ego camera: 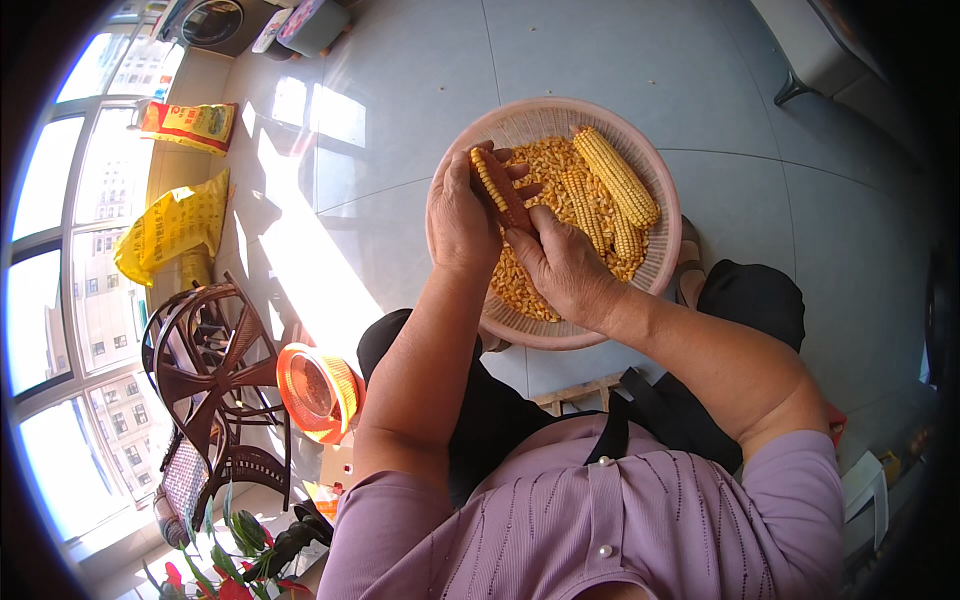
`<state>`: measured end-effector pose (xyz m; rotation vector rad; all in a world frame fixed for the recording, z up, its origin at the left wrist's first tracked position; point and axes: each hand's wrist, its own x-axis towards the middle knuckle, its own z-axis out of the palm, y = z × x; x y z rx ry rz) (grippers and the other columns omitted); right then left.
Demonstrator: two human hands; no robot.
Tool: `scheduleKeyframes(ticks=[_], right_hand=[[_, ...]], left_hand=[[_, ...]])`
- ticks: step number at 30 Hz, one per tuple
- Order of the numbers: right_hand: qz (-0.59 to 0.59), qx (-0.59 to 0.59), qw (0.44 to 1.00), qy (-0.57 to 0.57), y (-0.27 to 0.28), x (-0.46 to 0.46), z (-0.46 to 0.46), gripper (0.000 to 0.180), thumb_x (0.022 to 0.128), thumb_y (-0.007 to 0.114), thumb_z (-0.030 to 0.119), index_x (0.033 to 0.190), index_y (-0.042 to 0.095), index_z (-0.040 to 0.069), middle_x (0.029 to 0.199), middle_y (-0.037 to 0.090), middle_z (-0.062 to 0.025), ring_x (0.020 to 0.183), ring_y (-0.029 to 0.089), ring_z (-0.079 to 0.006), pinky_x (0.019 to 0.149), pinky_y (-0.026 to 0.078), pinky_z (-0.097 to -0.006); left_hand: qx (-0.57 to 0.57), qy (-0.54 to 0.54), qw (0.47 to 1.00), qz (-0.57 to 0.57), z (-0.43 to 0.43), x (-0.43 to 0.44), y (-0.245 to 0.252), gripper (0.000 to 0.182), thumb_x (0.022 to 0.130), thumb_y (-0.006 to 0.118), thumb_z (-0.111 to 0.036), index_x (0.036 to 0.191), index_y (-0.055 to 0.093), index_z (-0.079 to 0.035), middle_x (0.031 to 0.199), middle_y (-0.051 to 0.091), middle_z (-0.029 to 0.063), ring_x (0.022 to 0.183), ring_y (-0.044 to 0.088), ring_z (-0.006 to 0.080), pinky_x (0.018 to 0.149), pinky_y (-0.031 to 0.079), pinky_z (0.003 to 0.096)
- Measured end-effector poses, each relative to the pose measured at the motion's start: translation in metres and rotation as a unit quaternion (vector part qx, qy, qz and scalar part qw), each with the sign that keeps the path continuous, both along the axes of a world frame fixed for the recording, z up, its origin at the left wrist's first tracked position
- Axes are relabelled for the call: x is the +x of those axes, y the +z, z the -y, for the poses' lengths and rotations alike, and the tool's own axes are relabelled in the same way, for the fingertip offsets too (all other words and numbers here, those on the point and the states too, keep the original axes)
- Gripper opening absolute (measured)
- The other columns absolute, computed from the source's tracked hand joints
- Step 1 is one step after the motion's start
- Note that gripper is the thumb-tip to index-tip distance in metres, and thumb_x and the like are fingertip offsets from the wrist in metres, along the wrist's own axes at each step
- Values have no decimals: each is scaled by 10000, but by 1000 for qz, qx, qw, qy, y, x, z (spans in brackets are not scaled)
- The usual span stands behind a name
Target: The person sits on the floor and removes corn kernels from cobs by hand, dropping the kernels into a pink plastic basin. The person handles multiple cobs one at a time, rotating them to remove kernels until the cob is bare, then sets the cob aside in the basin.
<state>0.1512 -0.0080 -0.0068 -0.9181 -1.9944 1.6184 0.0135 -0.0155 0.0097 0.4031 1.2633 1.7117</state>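
Note:
My left hand [466, 217] is wrapped around a mostly bare reddish corn cob [508, 196], which keeps a row of yellow kernels along its left side. The lower end of that cob is gripped by my right hand [562, 259], thumb laid along it. Both hands are over a round pink plastic basket [666, 176]. Loose corn kernels [544, 161] lie in it, and at its right side rest several ears of dried corn, the largest ear [616, 178] on top. The palm of my left hand is partly hidden behind the cob.
A few stray kernels [651, 82] dot the tiled floor. To the left stand an orange plastic basket [349, 390], a dark woven chair [221, 382] and two yellow bags, one upper [191, 126], one lower [176, 225]. A white furniture piece with a dark leg [791, 88] is at upper right.

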Motion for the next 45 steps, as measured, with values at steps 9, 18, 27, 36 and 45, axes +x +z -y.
scheduleKeyframes(ticks=[9, 18, 27, 36, 45], right_hand=[[19, 25, 999, -36, 2, 0, 2, 263, 1036, 547, 249, 1129, 503, 7, 896, 667, -206, 841, 687, -373, 737, 533, -444], [-65, -13, 997, -30, -1, -5, 3, 253, 1050, 520, 211, 1179, 496, -6, 984, 667, -194, 928, 684, -313, 791, 525, -408], [-42, -90, 994, -45, 4, -3, 2, 275, 1064, 488, 241, 1181, 507, -8, 964, 664, -176, 878, 676, -288, 768, 522, -392], [-50, -77, 994, -56, -7, -5, 2, 339, 1079, 456, 226, 1319, 484, -11, 1086, 659, -186, 995, 660, -255, 856, 521, -371], [-54, -74, 995, -39, -1, -1, -4, 291, 1077, 447, 253, 1145, 528, -18, 875, 642, -138, 740, 646, -204, 681, 533, -342]], left_hand=[[-34, 3, 998, -61, 0, 3, -1, 424, 1063, 357, -272, 1240, 500, 85, 1050, 600, 189, 882, 645, 269, 770, 625, 452], [-1, 35, 999, 23, 3, 3, -3, 402, 1092, 272, -288, 1201, 480, 38, 1029, 589, 175, 774, 633, 255, 731, 634, 434], [-21, 12, 994, 103, 2, 6, -3, 398, 1058, 307, -262, 1221, 494, 49, 1049, 604, 177, 864, 639, 267, 810, 592, 467], [-148, 10, 958, -246, 3, 16, -2, 390, 1068, 378, -312, 1126, 609, -3, 979, 683, 78, 902, 660, 163, 839, 528, 285], [-146, 8, 944, -297, 2, 4, -21, 355, 1097, 393, -272, 1135, 617, 2, 980, 650, 87, 891, 597, 163, 810, 499, 306]])
